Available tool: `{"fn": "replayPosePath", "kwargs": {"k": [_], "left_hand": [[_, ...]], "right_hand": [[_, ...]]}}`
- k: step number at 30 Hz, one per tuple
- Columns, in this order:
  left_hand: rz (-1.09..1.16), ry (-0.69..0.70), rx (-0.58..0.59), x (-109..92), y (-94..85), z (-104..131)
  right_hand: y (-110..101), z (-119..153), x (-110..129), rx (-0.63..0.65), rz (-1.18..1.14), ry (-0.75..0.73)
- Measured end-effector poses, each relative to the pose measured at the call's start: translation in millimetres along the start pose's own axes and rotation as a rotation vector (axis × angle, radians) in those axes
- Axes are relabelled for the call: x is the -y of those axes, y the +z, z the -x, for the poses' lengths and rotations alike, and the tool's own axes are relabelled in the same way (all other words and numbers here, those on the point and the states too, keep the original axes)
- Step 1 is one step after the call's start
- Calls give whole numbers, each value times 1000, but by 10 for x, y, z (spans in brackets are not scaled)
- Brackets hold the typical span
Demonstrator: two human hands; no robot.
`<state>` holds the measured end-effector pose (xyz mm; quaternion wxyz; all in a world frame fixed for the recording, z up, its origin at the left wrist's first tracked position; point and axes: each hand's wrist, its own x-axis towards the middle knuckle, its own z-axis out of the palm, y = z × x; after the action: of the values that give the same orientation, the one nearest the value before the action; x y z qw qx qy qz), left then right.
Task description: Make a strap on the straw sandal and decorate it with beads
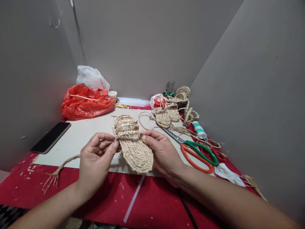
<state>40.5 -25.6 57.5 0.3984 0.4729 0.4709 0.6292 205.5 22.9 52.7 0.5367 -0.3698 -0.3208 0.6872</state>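
A phone (51, 138) lies at left as my left hand (96, 157) pinches one edge of a woven slipper (137, 156), held up over the pale board's (100, 124) near edge; my right hand (165, 154) grips its other side, near scissors (183, 141) at right.

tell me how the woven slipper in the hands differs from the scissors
The woven slipper is held between the left hand and right hand; the scissors lie on the work surface, held by neither hand.
The slipper is pale, straw-like braid; the scissors have metal blades and orange and green handles.
The slipper has a rounded end and a crossband; the scissors have two loops.
Both are longer than wide.
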Motion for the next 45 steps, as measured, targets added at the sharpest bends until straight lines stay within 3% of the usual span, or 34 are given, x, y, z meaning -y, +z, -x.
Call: {"fn": "replayPosePath", "kwargs": {"k": [3, 10, 23, 29, 35, 45], "left_hand": [[73, -103, 34, -21, -10, -78], [98, -225, 59, -32, -40, -222], [175, -250, 2, 27, 72, -310], [246, -269, -31, 61, 190, -355], [272, -186, -21, 54, 257, -362], [208, -37, -106, 113, 289, -372]], "right_hand": [[-36, -32, -32, 11, 50, -58], [-122, -117, -67, -62, 317, -378], [-87, -190, -74, -94, 339, -428], [-100, -260, -47, -84, 414, -518], [-121, -291, 0, -77, 435, -570], [-138, -319, -20, -96, 381, -612]]}}
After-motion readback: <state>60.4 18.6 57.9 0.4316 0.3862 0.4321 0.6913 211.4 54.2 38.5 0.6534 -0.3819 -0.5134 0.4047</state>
